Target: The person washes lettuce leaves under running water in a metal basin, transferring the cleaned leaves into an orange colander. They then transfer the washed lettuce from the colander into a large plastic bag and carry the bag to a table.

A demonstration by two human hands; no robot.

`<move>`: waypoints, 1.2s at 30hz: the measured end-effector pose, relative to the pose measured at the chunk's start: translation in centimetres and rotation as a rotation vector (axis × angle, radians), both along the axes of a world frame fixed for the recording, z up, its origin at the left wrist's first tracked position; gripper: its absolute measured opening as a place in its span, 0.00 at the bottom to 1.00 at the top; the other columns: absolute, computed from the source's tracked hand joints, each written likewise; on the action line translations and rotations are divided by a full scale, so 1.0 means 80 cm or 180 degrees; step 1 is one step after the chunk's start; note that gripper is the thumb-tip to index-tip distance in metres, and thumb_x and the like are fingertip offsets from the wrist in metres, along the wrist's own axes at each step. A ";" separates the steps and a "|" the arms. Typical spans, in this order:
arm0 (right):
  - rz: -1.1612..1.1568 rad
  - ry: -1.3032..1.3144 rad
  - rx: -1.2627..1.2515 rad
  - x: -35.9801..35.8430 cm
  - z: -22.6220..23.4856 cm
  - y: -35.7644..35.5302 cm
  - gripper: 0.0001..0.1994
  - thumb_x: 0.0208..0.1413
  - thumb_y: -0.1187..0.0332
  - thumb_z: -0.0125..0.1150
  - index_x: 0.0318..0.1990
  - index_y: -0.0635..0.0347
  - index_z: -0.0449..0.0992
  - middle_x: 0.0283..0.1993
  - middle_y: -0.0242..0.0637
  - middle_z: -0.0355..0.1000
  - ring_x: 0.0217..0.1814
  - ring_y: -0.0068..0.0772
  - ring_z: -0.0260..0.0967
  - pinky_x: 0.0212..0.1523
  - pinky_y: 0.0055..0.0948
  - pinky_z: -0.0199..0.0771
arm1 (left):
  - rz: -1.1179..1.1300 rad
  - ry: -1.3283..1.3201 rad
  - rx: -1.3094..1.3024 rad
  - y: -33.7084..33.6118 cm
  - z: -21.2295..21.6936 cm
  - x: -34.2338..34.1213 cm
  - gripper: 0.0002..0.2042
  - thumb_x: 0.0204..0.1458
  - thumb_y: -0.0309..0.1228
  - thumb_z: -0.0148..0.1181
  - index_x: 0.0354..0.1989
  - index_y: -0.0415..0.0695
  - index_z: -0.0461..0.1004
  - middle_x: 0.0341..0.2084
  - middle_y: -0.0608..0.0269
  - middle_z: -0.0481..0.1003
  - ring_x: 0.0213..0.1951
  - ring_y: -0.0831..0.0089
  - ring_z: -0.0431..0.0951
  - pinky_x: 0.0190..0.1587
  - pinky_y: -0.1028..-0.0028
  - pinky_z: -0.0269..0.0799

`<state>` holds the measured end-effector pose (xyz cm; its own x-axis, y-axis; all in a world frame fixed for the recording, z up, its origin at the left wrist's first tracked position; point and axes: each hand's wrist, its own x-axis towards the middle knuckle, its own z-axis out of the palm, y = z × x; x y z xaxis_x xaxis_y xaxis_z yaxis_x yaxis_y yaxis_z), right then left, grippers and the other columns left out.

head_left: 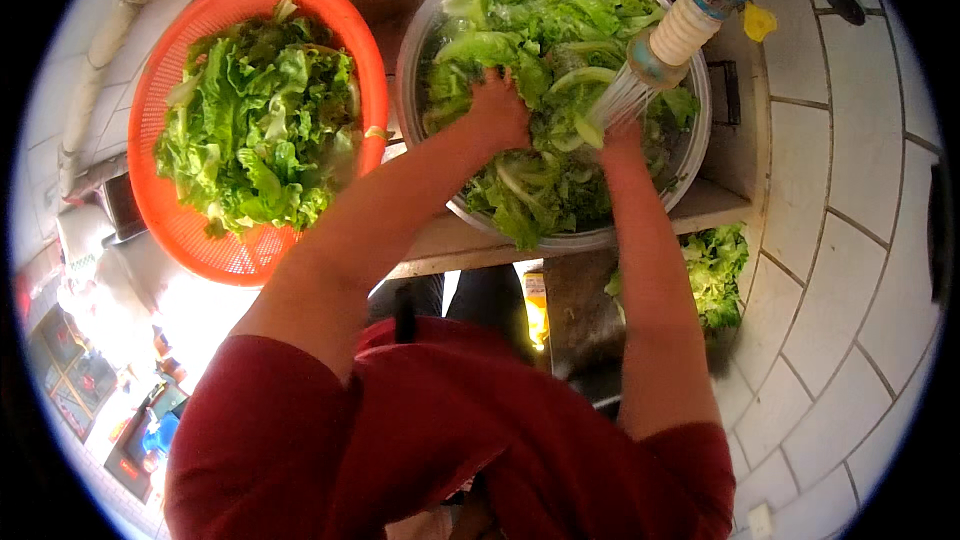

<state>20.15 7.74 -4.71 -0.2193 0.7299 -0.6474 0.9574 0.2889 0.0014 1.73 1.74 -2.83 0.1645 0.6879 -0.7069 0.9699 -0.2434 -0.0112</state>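
A large round metal basin (pixel 703 140) holds water and green lettuce leaves (pixel 560 5). My left hand (pixel 497 112) presses into the leaves left of the basin's middle, its fingers spread and partly sunk among them. On the right side of the basin, my right hand (pixel 622 140) reaches in under the running water. Its fingers are hidden by the spray and the leaves. Water fans out from a tap (pixel 668 52) with a ribbed white hose and a nozzle, right above that hand.
An orange-red plastic colander (pixel 372 50) heaped with lettuce (pixel 262 130) stands left of the basin. More lettuce (pixel 716 275) lies lower down at the right, beside the white tiled wall (pixel 800 170). A yellow bottle (pixel 536 310) shows below the sink's front ledge (pixel 430 250).
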 end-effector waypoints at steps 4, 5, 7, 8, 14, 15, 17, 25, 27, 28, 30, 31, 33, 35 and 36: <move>-0.1031 0.0499 -0.0844 0.003 -0.068 -0.007 0.40 0.55 0.54 0.64 0.71 0.53 0.51 0.76 0.42 0.44 0.75 0.50 0.44 0.68 0.50 0.56 | 0.0238 -0.0327 -0.0775 0.040 -0.075 -0.009 0.28 0.54 0.55 0.53 0.52 0.45 0.77 0.49 0.55 0.76 0.54 0.52 0.72 0.58 0.50 0.66; -0.1247 0.0684 -0.1082 0.000 -0.069 -0.007 0.40 0.56 0.54 0.63 0.72 0.54 0.50 0.76 0.42 0.44 0.75 0.50 0.44 0.68 0.49 0.55 | 0.0539 -0.0591 -0.0779 0.041 -0.090 -0.017 0.27 0.55 0.53 0.53 0.53 0.45 0.76 0.49 0.54 0.76 0.53 0.53 0.73 0.56 0.50 0.68; -0.1977 0.1116 -0.1466 -0.004 -0.062 -0.012 0.41 0.58 0.52 0.61 0.73 0.56 0.47 0.76 0.44 0.43 0.76 0.49 0.44 0.69 0.48 0.54 | 0.1569 -0.1364 -0.0524 0.023 -0.100 -0.033 0.23 0.53 0.44 0.57 0.56 0.46 0.73 0.50 0.52 0.75 0.53 0.54 0.73 0.53 0.52 0.71; -0.2484 0.1452 -0.1600 -0.008 -0.044 -0.016 0.41 0.59 0.52 0.60 0.73 0.56 0.46 0.77 0.44 0.43 0.76 0.49 0.44 0.69 0.47 0.53 | 0.2192 -0.1695 -0.0437 0.017 -0.087 -0.032 0.23 0.52 0.39 0.59 0.57 0.46 0.71 0.50 0.51 0.74 0.52 0.55 0.73 0.51 0.53 0.72; -0.3782 0.3191 -0.1028 -0.044 0.112 -0.038 0.36 0.49 0.72 0.68 0.66 0.61 0.59 0.66 0.43 0.61 0.64 0.41 0.62 0.61 0.42 0.63 | 0.3568 -0.3082 -0.0123 0.008 0.060 -0.050 0.37 0.42 0.18 0.65 0.66 0.41 0.59 0.48 0.53 0.75 0.51 0.67 0.74 0.49 0.68 0.74; -0.3659 0.3658 -0.1112 -0.046 0.125 -0.042 0.34 0.47 0.75 0.68 0.64 0.62 0.62 0.63 0.41 0.66 0.61 0.38 0.66 0.59 0.39 0.65 | 0.3714 -0.3438 -0.0149 0.006 0.060 -0.060 0.37 0.41 0.17 0.65 0.65 0.40 0.60 0.48 0.55 0.76 0.49 0.68 0.75 0.49 0.69 0.74; -0.3411 0.4746 -0.0877 -0.059 0.141 -0.055 0.29 0.46 0.79 0.65 0.60 0.62 0.67 0.56 0.36 0.70 0.55 0.33 0.69 0.56 0.34 0.67 | 0.3617 -0.3980 -0.0098 0.008 0.090 -0.068 0.36 0.40 0.16 0.65 0.63 0.39 0.63 0.48 0.55 0.76 0.49 0.69 0.75 0.50 0.71 0.73; -0.2749 0.5901 -0.0418 -0.142 0.273 -0.092 0.27 0.47 0.84 0.59 0.57 0.61 0.67 0.53 0.35 0.70 0.54 0.28 0.69 0.58 0.30 0.67 | 0.2801 -0.4607 0.0835 -0.017 0.214 -0.143 0.34 0.37 0.14 0.62 0.61 0.38 0.68 0.43 0.58 0.79 0.44 0.72 0.77 0.50 0.71 0.74; -0.2419 0.6029 -0.0354 -0.173 0.313 -0.101 0.27 0.47 0.85 0.57 0.58 0.63 0.66 0.55 0.38 0.69 0.55 0.29 0.69 0.59 0.31 0.68 | 0.2412 -0.4663 0.1218 -0.032 0.271 -0.172 0.36 0.37 0.14 0.62 0.62 0.39 0.67 0.42 0.59 0.79 0.44 0.73 0.77 0.49 0.72 0.74; -0.2258 0.6108 -0.0380 -0.189 0.331 -0.106 0.28 0.46 0.85 0.57 0.59 0.63 0.65 0.55 0.40 0.69 0.55 0.29 0.69 0.58 0.31 0.70 | 0.2564 -0.4517 0.1272 -0.048 0.305 -0.191 0.35 0.36 0.15 0.63 0.61 0.36 0.66 0.46 0.59 0.77 0.47 0.74 0.76 0.53 0.72 0.72; -0.1938 0.6444 -0.0598 -0.232 0.357 -0.122 0.30 0.47 0.82 0.59 0.61 0.63 0.64 0.55 0.40 0.69 0.53 0.30 0.70 0.56 0.31 0.71 | 0.2510 -0.4840 0.1311 -0.083 0.363 -0.231 0.37 0.36 0.18 0.68 0.62 0.35 0.64 0.51 0.57 0.75 0.50 0.73 0.75 0.58 0.71 0.70; -0.1789 0.6593 -0.0684 -0.254 0.364 -0.131 0.30 0.47 0.81 0.60 0.61 0.63 0.63 0.55 0.40 0.69 0.52 0.30 0.70 0.56 0.31 0.71 | 0.2348 -0.4063 0.1822 -0.100 0.374 -0.260 0.39 0.38 0.17 0.63 0.65 0.37 0.61 0.50 0.56 0.76 0.50 0.72 0.75 0.54 0.71 0.73; -0.0996 0.6583 -0.0540 -0.295 0.349 -0.140 0.33 0.48 0.74 0.66 0.63 0.60 0.61 0.57 0.43 0.67 0.55 0.34 0.69 0.57 0.35 0.70 | 0.2417 -0.3970 0.1928 -0.130 0.369 -0.320 0.44 0.38 0.22 0.69 0.69 0.42 0.56 0.58 0.49 0.70 0.57 0.64 0.72 0.60 0.68 0.69; 0.0085 0.5287 0.0439 -0.335 0.290 -0.129 0.42 0.48 0.58 0.70 0.68 0.56 0.54 0.64 0.55 0.56 0.63 0.49 0.59 0.62 0.45 0.63 | 0.2349 -0.2604 0.2254 -0.153 0.368 -0.359 0.46 0.38 0.25 0.72 0.70 0.44 0.54 0.60 0.48 0.66 0.58 0.60 0.71 0.61 0.66 0.68; 0.0485 0.4370 0.0736 -0.349 0.267 -0.131 0.46 0.48 0.53 0.70 0.71 0.54 0.49 0.68 0.60 0.50 0.65 0.58 0.56 0.64 0.50 0.59 | 0.2172 -0.1441 0.2459 -0.165 0.339 -0.385 0.48 0.38 0.25 0.71 0.71 0.47 0.52 0.62 0.43 0.62 0.58 0.55 0.71 0.61 0.65 0.68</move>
<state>-7.78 -2.74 16.67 -0.6574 0.7012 0.2760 0.1929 0.5107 -0.8378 -29.08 -11.45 24.30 -0.2803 0.9596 -0.0229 0.8504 0.2593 0.4577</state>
